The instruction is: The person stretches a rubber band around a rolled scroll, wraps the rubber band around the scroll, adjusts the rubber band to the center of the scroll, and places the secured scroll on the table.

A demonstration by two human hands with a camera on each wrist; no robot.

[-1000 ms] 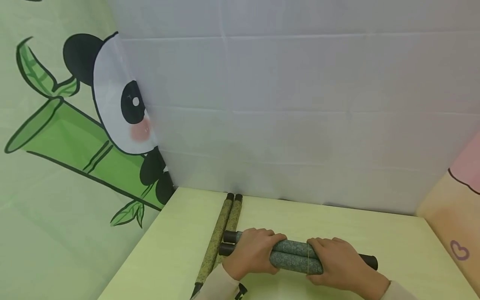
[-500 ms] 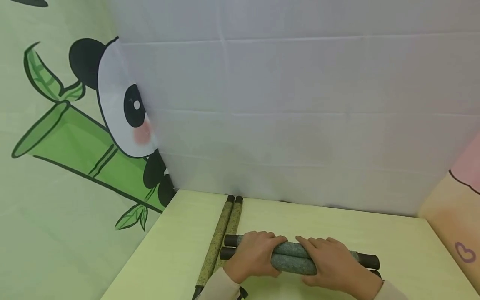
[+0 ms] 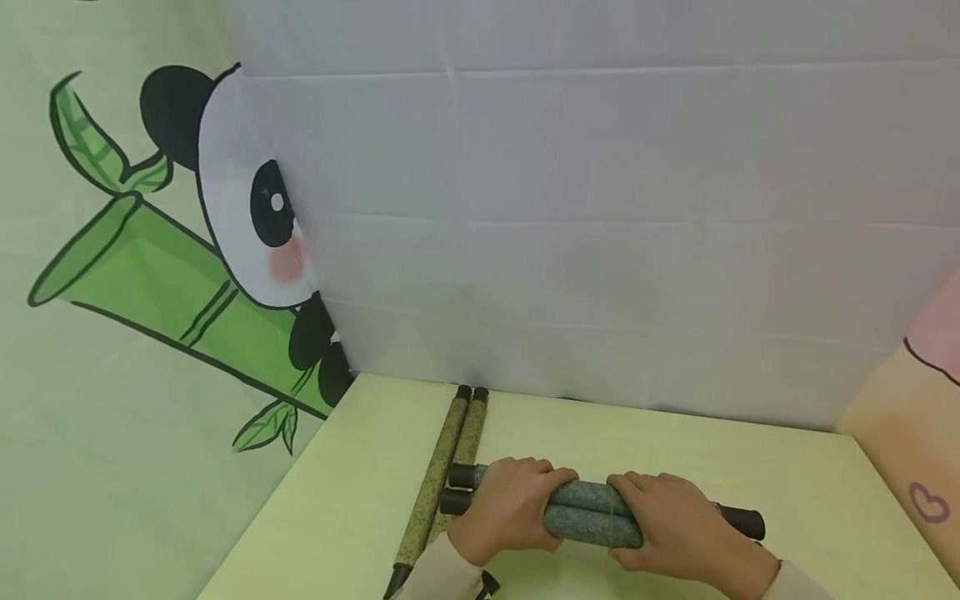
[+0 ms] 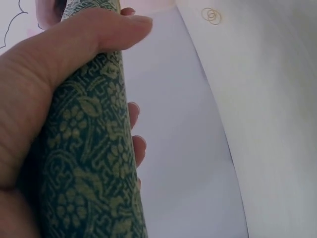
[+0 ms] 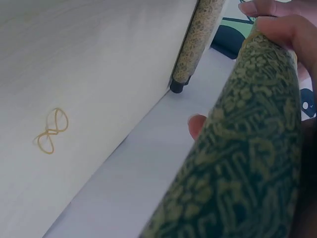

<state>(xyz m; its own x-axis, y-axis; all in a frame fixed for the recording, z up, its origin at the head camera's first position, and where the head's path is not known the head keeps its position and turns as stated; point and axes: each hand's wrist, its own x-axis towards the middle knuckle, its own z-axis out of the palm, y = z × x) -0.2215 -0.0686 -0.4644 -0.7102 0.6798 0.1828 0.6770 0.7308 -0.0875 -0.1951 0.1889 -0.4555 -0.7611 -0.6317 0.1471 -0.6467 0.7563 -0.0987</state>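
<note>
Two rolled scrolls (image 3: 592, 527) covered in green patterned cloth, with dark end knobs, are held side by side above the table. My left hand (image 3: 517, 508) grips them toward their left end, thumb lying across the cloth in the left wrist view. Farther along, my right hand (image 3: 671, 525) grips the same pair toward the right end. A thin yellowish rubber band (image 3: 612, 521) crosses the scrolls right beside the right thumb. Parts of both rolls are hidden under the palms.
Two yellow patterned scrolls (image 3: 437, 479) with dark knobs lie on the pale table (image 3: 315, 508) at the left, partly behind the left hand. A loose, twisted rubber band (image 5: 52, 131) lies on the table. A white cloth backdrop (image 3: 570, 250) rises behind the far edge.
The right hand slid left along the green scrolls, then back right. The left hand keeps its grip. The scrolls stay at nearly the same place.
</note>
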